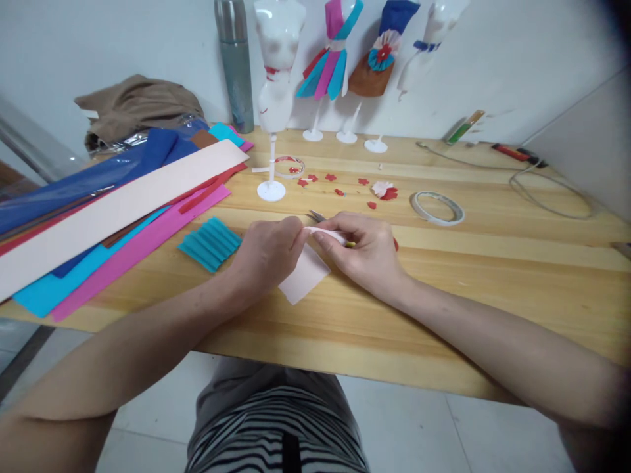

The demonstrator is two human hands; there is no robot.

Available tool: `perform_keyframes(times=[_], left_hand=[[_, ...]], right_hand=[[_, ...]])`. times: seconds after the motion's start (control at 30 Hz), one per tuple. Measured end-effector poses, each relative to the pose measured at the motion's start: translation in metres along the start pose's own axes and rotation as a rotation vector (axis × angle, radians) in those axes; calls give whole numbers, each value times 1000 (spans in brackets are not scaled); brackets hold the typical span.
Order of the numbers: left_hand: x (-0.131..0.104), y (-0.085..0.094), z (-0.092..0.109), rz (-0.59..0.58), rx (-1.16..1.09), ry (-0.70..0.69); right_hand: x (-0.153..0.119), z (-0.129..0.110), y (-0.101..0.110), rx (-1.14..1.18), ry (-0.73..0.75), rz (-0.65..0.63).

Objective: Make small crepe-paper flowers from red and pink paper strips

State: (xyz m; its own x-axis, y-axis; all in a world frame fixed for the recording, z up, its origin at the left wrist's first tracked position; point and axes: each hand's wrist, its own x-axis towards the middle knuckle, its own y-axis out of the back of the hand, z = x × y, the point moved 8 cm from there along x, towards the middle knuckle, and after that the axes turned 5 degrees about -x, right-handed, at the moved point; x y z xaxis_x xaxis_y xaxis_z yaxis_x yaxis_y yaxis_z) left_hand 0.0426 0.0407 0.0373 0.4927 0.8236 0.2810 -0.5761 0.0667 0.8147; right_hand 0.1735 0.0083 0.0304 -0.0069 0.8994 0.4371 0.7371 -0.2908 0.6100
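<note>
A pale pink strip of crepe paper (pixel 304 274) is pinched between my two hands above the table, its lower end hanging free. My left hand (pixel 274 246) is closed on the strip's upper left edge. On the other side, my right hand (pixel 363 248) grips the folded top edge between thumb and fingers. Behind the hands lies a pair of scissors (pixel 317 215), mostly covered by my right hand; only the blade tips and bits of the handle show. A pleated teal piece of paper (pixel 210 244) rests just left of my left hand.
Long coloured paper strips (pixel 123 203) pile up at the left. Small white mannequins (pixel 280 72), some dressed in paper, stand along the wall beside a thermos (pixel 234 79). Red paper flowers (pixel 330 177), a tape roll (pixel 438 207) and a cable (pixel 552 192) lie across the table.
</note>
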Motion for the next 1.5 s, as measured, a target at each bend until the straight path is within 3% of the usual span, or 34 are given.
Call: perform_keyframes(times=[0.2,0.6,0.67,0.77,0.93,1.17,1.5], left_hand=[[2,-1,-5,-59,-71,26],[6,0,-11,-36,128,53],[8,-1,-13,-60,60,46],[11,-6,-15,-196,-178,28],[14,-10,-20,-361,-477,113],[12,-14,-23,-415,-645,274],[9,-17,-18,-390,-651,255]], right_hand=[[3,5,0,-49,39,-38],[7,24,0,-30,-146,-134],[7,26,1,-21,-157,-135],[6,30,-1,87,-191,-191],[1,39,-10,383,-365,-321],[1,48,-9,616,-432,-334],[-1,41,-18,734,-394,-382]])
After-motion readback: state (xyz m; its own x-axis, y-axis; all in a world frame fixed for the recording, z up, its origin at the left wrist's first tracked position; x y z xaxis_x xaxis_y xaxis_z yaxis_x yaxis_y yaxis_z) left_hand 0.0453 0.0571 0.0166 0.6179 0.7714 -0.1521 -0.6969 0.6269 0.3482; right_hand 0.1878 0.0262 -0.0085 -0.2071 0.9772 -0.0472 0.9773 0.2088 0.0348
